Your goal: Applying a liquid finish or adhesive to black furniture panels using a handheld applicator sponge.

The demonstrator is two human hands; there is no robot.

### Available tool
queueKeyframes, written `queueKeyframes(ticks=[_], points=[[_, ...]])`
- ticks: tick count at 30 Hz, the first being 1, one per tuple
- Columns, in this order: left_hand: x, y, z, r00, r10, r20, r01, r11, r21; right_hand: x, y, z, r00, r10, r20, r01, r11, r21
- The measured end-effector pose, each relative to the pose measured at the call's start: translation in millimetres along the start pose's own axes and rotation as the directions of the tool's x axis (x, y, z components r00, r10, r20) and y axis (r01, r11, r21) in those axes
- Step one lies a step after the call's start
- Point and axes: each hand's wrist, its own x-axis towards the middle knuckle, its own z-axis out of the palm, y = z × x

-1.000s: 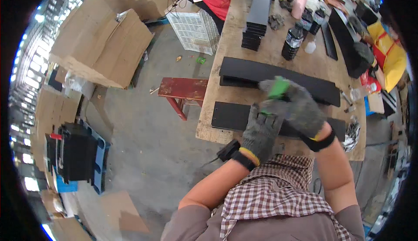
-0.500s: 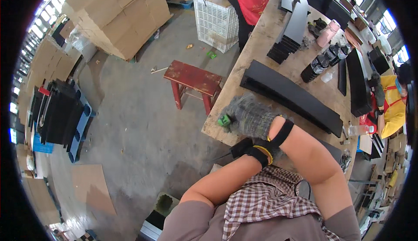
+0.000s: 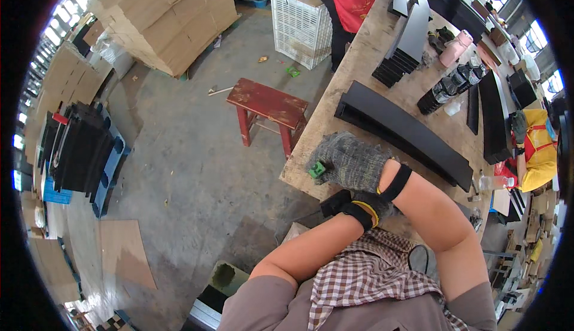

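My right hand, in a grey knitted glove, reaches over the near corner of the wooden worktable. Its fingers are closed round a small green block with dark markings; most of the block is inside the glove. Below it, my left hand is gloved too and crosses under my right wrist. Its fingers are hidden there, so what it holds does not show. A black box-like piece sits beside my left wrist. Just beyond my right hand lies a long black channel-shaped panel.
Stacked black panels, dark bottles and a pink tumbler stand on the table. A red stool is left of it. One person in a red apron stands at the far side, another in yellow at right.
My right hand has shifted slightly right, turning the green block a little. My left hand stays under the right wrist. The whole view has shifted slightly.
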Motion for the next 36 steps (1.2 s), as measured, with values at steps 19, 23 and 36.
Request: queueKeyframes(ticks=[19,23,36], points=[[2.6,-3.4,6.5,0.997,-0.046,0.058,0.067,0.899,-0.433,-2.7,-5.0,-5.9,0.998,-0.054,-0.012,0.046,0.938,-0.343],[-6.5,8.5,-17.9,0.995,-0.027,0.096,0.022,0.998,0.055,-0.1,6.2,11.3,0.994,-0.063,-0.086,0.027,0.929,-0.37],[-11.1,-12.9,6.9,0.999,-0.021,0.037,0.025,0.994,-0.104,-0.6,7.2,15.6,0.997,0.002,-0.077,-0.022,0.967,-0.255]])
